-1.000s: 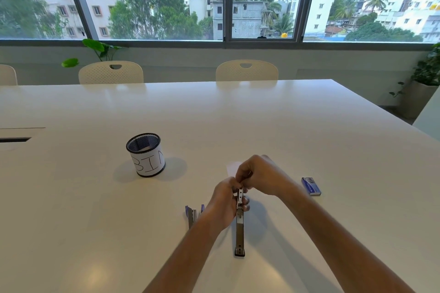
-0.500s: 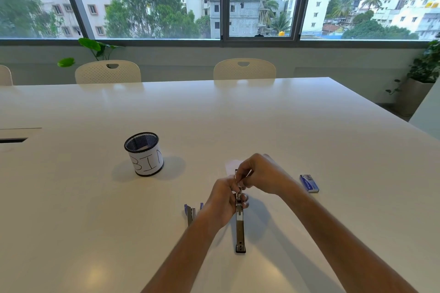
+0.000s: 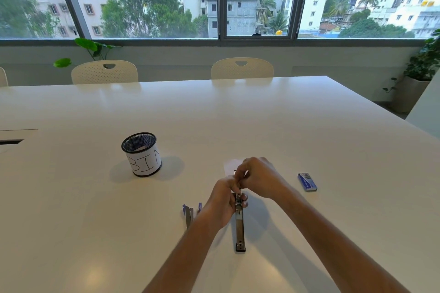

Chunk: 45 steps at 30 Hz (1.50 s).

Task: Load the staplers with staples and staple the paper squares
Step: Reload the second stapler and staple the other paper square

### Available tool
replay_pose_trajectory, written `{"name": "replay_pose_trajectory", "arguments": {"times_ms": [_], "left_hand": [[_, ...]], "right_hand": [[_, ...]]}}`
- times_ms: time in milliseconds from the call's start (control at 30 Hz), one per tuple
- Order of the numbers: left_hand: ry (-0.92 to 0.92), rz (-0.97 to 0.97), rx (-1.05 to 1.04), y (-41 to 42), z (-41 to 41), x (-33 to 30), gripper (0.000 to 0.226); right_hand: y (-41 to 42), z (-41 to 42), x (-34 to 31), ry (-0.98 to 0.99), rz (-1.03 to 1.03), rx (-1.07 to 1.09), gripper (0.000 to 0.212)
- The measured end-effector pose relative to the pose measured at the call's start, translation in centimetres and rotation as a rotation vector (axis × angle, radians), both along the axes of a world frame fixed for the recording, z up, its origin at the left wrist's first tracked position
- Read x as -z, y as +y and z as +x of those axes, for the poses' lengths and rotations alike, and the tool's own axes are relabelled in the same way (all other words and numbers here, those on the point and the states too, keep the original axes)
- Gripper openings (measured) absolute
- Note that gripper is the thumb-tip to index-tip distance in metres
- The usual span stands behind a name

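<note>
A metal stapler (image 3: 240, 226) lies opened flat on the white table (image 3: 262, 126), lengthwise toward me. My left hand (image 3: 223, 200) grips its far half from the left. Just above it, my right hand (image 3: 256, 177) pinches something small at the stapler's far end; whether that is a strip of staples I cannot tell. A second stapler (image 3: 190, 215) with purple parts lies just left of my left wrist, partly hidden. A pale paper square (image 3: 229, 165) peeks out behind my hands. The blue staple box (image 3: 307, 181) rests to the right.
A black mesh cup (image 3: 142, 153) with a white label reading BIN stands to the left. Two cream chairs (image 3: 241, 68) line the far edge. A cable slot (image 3: 10, 142) sits at the table's left edge. Potted plants stand at both sides by the windows.
My hands have stayed on the stapler; the fingertips of the right hand shifted slightly at its far end. The camera drifted a little.
</note>
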<state>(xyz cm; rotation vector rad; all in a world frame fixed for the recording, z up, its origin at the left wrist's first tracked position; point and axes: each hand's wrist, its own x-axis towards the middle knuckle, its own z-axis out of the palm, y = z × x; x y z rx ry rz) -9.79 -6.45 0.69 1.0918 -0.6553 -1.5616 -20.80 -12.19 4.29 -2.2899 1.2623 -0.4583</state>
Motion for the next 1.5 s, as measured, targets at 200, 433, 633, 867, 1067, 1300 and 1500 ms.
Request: {"name": "replay_pose_trajectory", "arguments": {"times_ms": [200,433,633,867,1067,1300,1500], "left_hand": [[-0.019,-0.034,0.034,0.1,0.0,0.1,0.032],[-0.085,-0.065,0.06,0.0,-0.1,0.8,0.049],[-0.059,-0.082,0.08,0.0,-0.4,1.0,0.049],[0.022,-0.069,0.094,0.0,-0.4,1.2,0.051],[0.145,-0.1,0.111,0.0,0.0,1.2,0.043],[0.083,-0.146,0.105,-0.1,0.1,0.9,0.032],[0.051,-0.215,0.151,0.4,0.0,0.7,0.033]], "right_hand": [[-0.6,-0.2,0.3,-0.122,0.191,0.078,0.022],[-1.3,-1.0,0.8,-0.25,0.504,0.064,0.016],[-1.3,-1.1,1.3,-0.358,0.43,0.155,0.013],[-1.9,-1.2,2.0,-0.42,0.331,0.25,0.012],[-2.1,-1.3,2.5,-0.398,0.283,0.235,0.023],[-1.9,-1.2,2.4,-0.407,0.28,0.16,0.006],[-1.5,-1.2,2.6,-0.402,0.206,0.108,0.008]]}}
